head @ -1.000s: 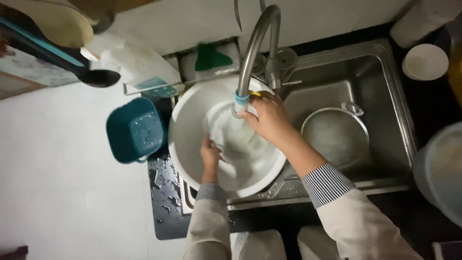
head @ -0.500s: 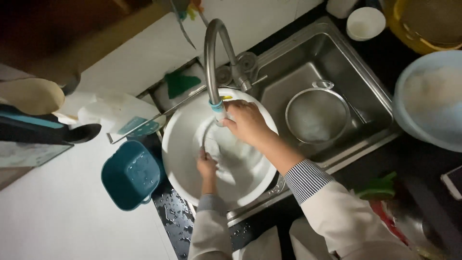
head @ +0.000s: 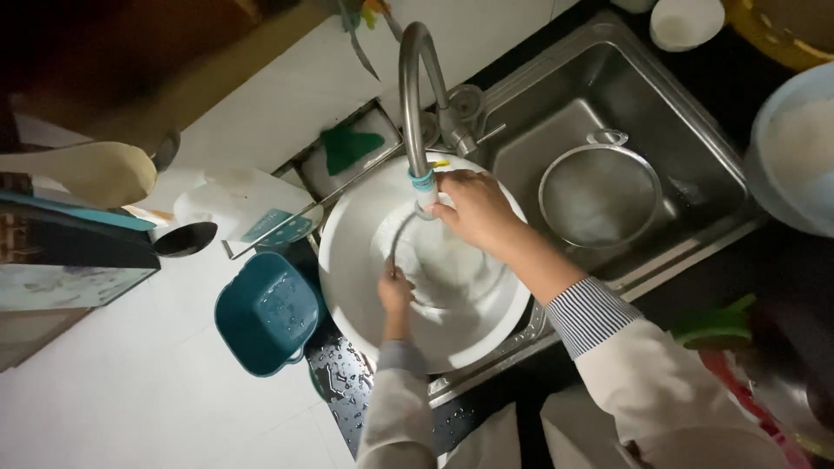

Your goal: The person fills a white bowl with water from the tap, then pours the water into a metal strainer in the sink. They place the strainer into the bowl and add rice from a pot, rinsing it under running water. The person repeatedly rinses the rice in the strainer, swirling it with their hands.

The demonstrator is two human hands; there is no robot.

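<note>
A large basin (head: 365, 295) is sitting in the left part of the sink (head: 695, 148), under the faucet (head: 415, 95), with the left hand (head: 395, 291) resting inside it and the right hand (head: 469, 207) lying at the spout end above it. A strainer (head: 599, 195) is lying in the sink to the basin's right. A square container (head: 265, 313) is standing on the counter (head: 130, 399) just left of the basin, and a bowl (head: 686, 22) is sitting behind the sink.
</note>
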